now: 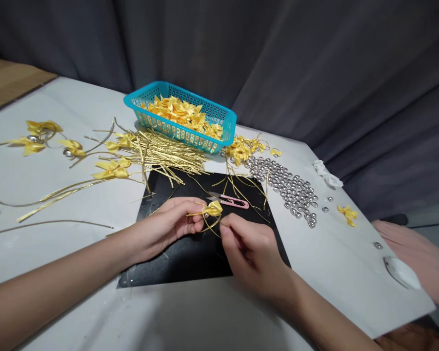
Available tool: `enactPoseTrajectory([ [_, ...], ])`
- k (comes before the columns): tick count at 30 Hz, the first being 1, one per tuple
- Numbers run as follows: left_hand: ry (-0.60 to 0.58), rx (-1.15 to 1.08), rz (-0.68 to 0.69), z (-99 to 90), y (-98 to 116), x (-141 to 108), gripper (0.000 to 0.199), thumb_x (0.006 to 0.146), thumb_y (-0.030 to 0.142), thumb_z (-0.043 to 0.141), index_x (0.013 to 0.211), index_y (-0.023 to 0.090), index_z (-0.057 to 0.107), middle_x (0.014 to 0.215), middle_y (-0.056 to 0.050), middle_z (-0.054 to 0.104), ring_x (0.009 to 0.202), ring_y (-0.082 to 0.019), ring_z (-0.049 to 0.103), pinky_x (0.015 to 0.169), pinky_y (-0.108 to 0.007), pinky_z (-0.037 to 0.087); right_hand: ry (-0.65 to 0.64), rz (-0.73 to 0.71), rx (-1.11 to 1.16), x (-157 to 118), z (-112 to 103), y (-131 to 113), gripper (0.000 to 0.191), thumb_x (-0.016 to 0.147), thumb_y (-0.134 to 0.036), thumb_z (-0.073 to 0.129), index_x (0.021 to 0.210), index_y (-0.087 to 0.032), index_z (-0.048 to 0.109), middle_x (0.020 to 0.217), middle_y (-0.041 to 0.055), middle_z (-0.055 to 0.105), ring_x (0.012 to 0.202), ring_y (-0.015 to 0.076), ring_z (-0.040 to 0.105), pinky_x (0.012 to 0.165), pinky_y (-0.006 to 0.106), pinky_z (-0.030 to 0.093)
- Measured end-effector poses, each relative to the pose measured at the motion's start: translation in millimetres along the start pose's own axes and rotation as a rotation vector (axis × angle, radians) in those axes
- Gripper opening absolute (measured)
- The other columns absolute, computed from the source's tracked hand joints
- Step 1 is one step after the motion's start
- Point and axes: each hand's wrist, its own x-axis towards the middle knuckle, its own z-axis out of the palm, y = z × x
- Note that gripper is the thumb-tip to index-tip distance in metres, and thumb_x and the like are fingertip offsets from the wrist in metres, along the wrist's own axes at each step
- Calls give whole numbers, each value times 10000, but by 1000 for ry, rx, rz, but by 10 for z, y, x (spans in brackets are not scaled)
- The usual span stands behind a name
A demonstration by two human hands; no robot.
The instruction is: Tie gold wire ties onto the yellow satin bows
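Between the fingertips of my left hand (179, 217) is a yellow ribbon bow (213, 209) with a small silvery bell-like piece at its base. Gold cord (215, 225) loops below the bow, and my right hand (250, 243) pinches the cord's end between thumb and forefinger. Both hands are closed, held over a black mat (179, 265). Just beyond them, pink-handled thread snips (234, 201) lie on the mat, blades toward the left. Loose gold cord pieces are scattered around the snips.
A turquoise basket (131, 101) of yellow bows stands at the back, beside a pile of gold cords (168, 151). Silvery pieces (289, 185) spread to the right. Corded bows (111, 168) lie left. A white mouse-shaped object (401, 272) sits near the right edge of the white table (336, 273).
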Motion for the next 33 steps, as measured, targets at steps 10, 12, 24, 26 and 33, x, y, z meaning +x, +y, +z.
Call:
enactPoseTrajectory([
  [10,-33,-28,5,-8,-12,-4,175,733,98,565,565,132,599,553,34,510,535,-50,492,509,-91,430,33,-1,39,-18,30,16,222,855,-67,376,656,-165,362,537,-74,237,439,35,219,429,178,221],
  [12,-36,-30,5,-9,-12,-2,174,728,95,564,561,131,595,549,35,510,529,-48,492,502,-88,428,32,6,52,-18,28,18,223,858,-77,382,654,-165,361,538,-74,231,441,35,214,426,177,215],
  [24,-28,-21,9,-11,-8,-7,161,711,92,575,557,131,602,539,36,519,520,-44,494,488,-83,417,33,53,118,-15,11,31,244,866,-92,379,636,-167,343,529,-78,208,440,32,195,413,174,199],
  [26,-30,-22,5,-12,-8,-11,156,710,94,577,561,132,607,540,36,522,523,-46,496,495,-86,421,37,47,119,-13,10,34,247,866,-88,377,634,-167,342,529,-77,213,443,31,200,415,174,201],
  [33,-19,18,8,-18,-25,-6,148,719,107,580,582,135,630,554,31,537,541,-50,505,517,-96,421,17,30,102,-3,15,28,235,861,-81,377,643,-166,353,530,-76,220,445,33,211,423,174,209],
])
